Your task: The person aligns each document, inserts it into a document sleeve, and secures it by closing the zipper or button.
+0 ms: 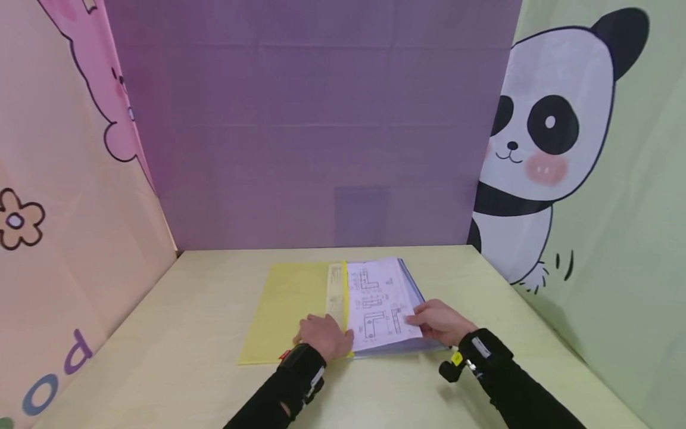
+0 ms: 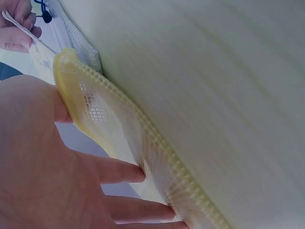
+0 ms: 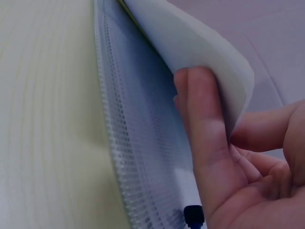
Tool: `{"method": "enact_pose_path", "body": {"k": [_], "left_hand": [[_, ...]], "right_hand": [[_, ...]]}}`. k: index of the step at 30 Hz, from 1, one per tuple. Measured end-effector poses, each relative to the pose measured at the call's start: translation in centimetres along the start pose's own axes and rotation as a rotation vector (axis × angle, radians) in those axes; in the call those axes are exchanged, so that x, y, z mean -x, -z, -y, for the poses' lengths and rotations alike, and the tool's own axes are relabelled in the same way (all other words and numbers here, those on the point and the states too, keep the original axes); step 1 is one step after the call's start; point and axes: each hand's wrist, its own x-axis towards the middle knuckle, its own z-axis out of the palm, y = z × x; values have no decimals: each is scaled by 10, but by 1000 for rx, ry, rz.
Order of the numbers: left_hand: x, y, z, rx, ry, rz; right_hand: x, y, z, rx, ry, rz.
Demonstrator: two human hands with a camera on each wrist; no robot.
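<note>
A yellow mesh zip pouch (image 1: 289,292) lies flat on the left. Beside it is a grey-blue mesh zip pouch (image 3: 138,95), mostly covered by a stack of paper sheets (image 1: 380,298) printed with line drawings. My left hand (image 1: 325,335) rests on the yellow pouch's near edge; in the left wrist view its fingers are spread and touch the mesh, with the thumb at the yellow corner. My right hand (image 1: 442,322) pinches the sheets' near right corner between thumb and fingers, and in the right wrist view they curve up above the grey-blue pouch.
Both pouches lie on a pale wooden table (image 1: 161,357). A purple panel (image 1: 321,119) stands behind it, with printed walls on both sides. Black straps (image 1: 485,351) circle the wrists. A dark zipper pull (image 3: 194,214) sits on the grey-blue pouch.
</note>
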Motion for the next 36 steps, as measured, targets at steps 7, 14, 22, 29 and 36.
{"method": "enact_pose_path", "body": {"k": [7,14,22,29,36], "left_hand": [[-1,-2,0,4,-14,-19],[-1,-2,0,15,-14,-19],[-3,-3,0,6,-16,-14],[-5,-3,-2,-12,-18,8],[-7,-3,-2,5,15,28]], "right_hand": [[-4,-7,-2,93,15,-39],[-8,-19,0,118,16,-43],[-11,-31,2,116,18,-34],[-11,-27,-1,79,22,-14],[-11,-21,-4,22,29,2]]}}
